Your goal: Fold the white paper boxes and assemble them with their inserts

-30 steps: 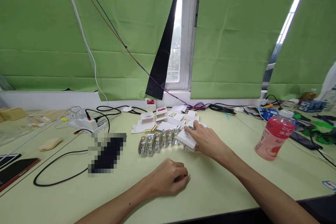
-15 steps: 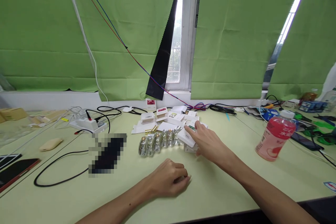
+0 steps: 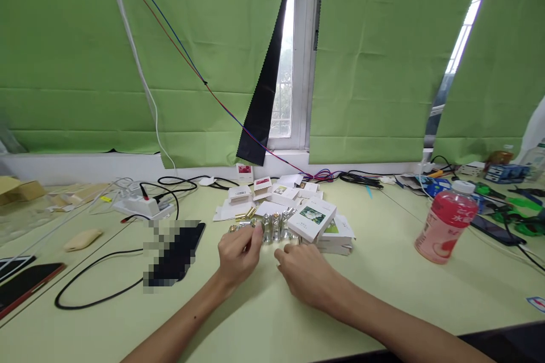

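Silver foil packets [image 3: 276, 227] stand in a row at the middle of the table. My left hand [image 3: 239, 252] is closed in front of the row's left end and covers part of it. Its thumb presses on the curled index finger, close to a packet; whatever it may grip is hidden. To the right, my right hand [image 3: 304, 272] is low over the table with its fingers curled inward, and I cannot see what is in them. Just beyond it, a white box with a green picture [image 3: 313, 219] lies tilted on other white boxes [image 3: 340, 235].
Opened white cartons [image 3: 240, 193] and gold-coloured pieces [image 3: 246, 214] lie behind the packets. A pink drink bottle [image 3: 447, 222] stands at right. To the left are a dark, partly pixelated phone [image 3: 187, 247], a black cable [image 3: 80, 306] and a power strip [image 3: 145, 204].
My right hand has come off the white boxes and moved back toward me, its fingers now curled. My left hand has moved forward and left to the foil packets.
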A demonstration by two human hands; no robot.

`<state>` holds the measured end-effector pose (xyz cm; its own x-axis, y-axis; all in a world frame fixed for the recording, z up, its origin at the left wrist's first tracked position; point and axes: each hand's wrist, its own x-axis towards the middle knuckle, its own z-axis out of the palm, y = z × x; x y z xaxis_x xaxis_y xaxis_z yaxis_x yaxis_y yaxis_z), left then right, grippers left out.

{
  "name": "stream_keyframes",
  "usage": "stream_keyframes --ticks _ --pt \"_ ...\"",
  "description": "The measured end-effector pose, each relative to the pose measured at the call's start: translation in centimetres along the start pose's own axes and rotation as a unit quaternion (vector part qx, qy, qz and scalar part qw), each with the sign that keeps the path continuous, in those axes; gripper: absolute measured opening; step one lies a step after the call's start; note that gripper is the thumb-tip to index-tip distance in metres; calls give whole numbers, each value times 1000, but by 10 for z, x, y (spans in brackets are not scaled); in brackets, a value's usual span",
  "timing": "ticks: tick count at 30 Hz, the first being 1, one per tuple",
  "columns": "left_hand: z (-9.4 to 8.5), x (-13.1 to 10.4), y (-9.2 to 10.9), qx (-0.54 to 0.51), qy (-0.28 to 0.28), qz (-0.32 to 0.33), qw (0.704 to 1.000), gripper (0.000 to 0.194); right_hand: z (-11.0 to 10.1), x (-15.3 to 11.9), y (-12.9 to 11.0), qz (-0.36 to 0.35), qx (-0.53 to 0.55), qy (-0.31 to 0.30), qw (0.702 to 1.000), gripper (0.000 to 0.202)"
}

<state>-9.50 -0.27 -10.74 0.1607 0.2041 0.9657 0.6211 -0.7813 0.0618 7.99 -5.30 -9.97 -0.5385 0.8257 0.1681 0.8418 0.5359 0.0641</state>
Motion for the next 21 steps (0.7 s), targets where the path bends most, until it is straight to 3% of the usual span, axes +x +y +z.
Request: stream_keyframes --ticks 3,6,10,11,15,19,21 --pt "-1 12 -10 23 -58 -70 996 46 25 6 1 -25 57 -9 998 11" --pt "-6 29 -30 34 -123 -168 977 36 42 9 3 -21 123 11 992 12" --pt "-14 52 -68 97 -244 -275 925 29 57 10 5 -9 178 54 982 10" --pt "-15 56 -78 127 -292 -284 904 29 60 10 5 -9 188 63 980 10" --pt "-5 66 -110 154 -354 -283 878 23 65 11 7 -19 208 77 975 8" --pt "20 70 -131 185 -399 -265 858 21 63 9 7 -20 209 80 975 8" --pt "34 70 -138 212 -409 -261 848 32 63 9 7 -20 204 81 975 8"
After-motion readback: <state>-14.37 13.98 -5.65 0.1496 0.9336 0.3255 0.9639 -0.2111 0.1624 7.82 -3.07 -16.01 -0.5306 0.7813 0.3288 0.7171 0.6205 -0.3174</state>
